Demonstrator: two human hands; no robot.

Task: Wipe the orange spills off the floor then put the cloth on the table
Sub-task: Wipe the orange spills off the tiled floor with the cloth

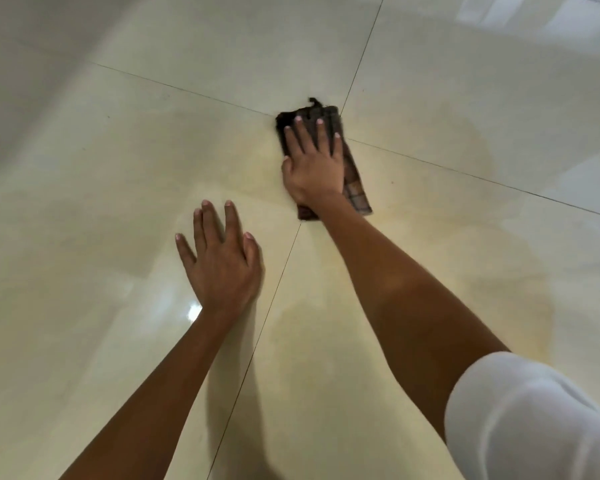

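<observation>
The cloth (356,194), a dark brown checked rag folded into a long strip, lay flat on the floor (118,174) just above the middle of the frame, covering the spot where the grout lines (278,289) of four glossy cream tiles cross. The right hand (314,168) pressed down on it, palm flat, with its fingers (321,135) straight and spread toward the cloth's far end, not curled round the fabric. One frayed corner stuck out past the fingertips, and the near end showed to the right of the wrist. The left hand (222,261), lower and left of centre, rested on bare tile well apart from the cloth, fingers extended and splayed, holding nothing. A faint orange film (523,317) tinted the tiles at the right of the frame, with a darker rim at its edge; paler yellow smears lay around the cloth. A white sleeve (534,420) filled the lower right corner.
</observation>
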